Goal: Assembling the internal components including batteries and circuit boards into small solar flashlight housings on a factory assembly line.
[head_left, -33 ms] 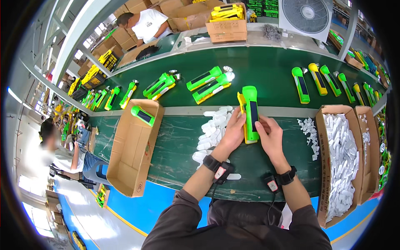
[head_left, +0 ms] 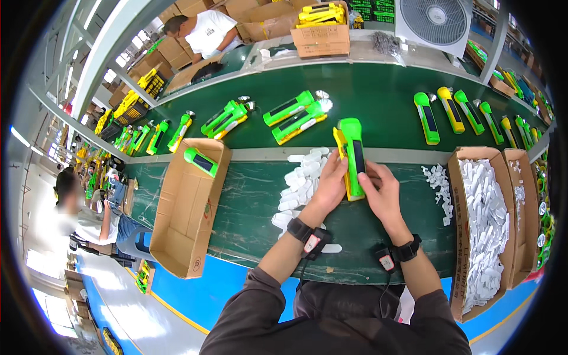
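A green and yellow flashlight (head_left: 352,133) with a dark solar panel stands head-up between my hands, above the green worktable. My left hand (head_left: 329,186) wraps its left, yellow side. From the right, my right hand (head_left: 383,189) holds the lower body, thumb against the front. The fingers behind the body are partly hidden. Close to my left hand lies a pile of white oval plastic pieces (head_left: 297,188); one single piece (head_left: 332,248) rests nearer me. Small white parts (head_left: 439,189) are scattered right of my right hand.
An open carton (head_left: 177,236) at left contains a green flashlight (head_left: 200,161). At right, a carton (head_left: 462,248) is full of white pieces, beside a narrower carton (head_left: 529,195). More flashlights (head_left: 426,118) lie along the green surface beyond. Two people (head_left: 210,32) sit farther off.
The flashlight and both hands have shifted very slightly left and up in the picture. Things on the far surface have shifted a little too, as the view moved. The grip looks the same.
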`<state>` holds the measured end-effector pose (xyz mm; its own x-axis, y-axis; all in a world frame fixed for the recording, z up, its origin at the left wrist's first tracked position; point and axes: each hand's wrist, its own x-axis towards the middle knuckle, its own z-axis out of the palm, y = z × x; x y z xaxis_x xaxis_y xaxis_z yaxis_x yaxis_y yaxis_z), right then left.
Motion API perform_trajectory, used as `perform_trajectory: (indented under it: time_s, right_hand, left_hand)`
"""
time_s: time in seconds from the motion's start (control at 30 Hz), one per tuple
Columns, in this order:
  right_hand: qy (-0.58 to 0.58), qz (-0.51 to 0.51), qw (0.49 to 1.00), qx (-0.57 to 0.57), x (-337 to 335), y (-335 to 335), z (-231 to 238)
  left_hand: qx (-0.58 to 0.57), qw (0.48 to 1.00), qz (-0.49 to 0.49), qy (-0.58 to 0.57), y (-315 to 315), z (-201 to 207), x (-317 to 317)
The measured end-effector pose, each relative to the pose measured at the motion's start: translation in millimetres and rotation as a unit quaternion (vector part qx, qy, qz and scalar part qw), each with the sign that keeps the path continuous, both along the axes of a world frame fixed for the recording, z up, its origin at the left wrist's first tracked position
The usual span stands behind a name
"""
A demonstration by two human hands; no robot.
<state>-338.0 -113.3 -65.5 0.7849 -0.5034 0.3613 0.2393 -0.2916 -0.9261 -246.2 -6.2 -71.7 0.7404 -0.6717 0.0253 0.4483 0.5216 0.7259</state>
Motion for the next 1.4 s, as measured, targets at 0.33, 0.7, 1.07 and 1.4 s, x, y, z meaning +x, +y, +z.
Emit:
perform_trajectory:
  time_s: [0.33,0.7,1.07,1.4]
  right_hand:
    - [0.001,0.006,1.0,-0.019,1,7,1]
    - [0.012,0.16,0.952,0.261,-3,-12,13]
    - [0.019,0.177,0.947,0.268,-5,-20,19]
    - [0.041,0.193,0.963,0.185,-3,-24,17]
  left_hand:
    - [-0.041,0.998,-0.034,-0.045,11,0,7]
    - [-0.052,0.998,-0.018,-0.039,13,-3,5]
    - [-0.053,0.998,-0.015,-0.044,13,0,4]
    - [-0.036,0.998,0.001,-0.055,13,-2,5]
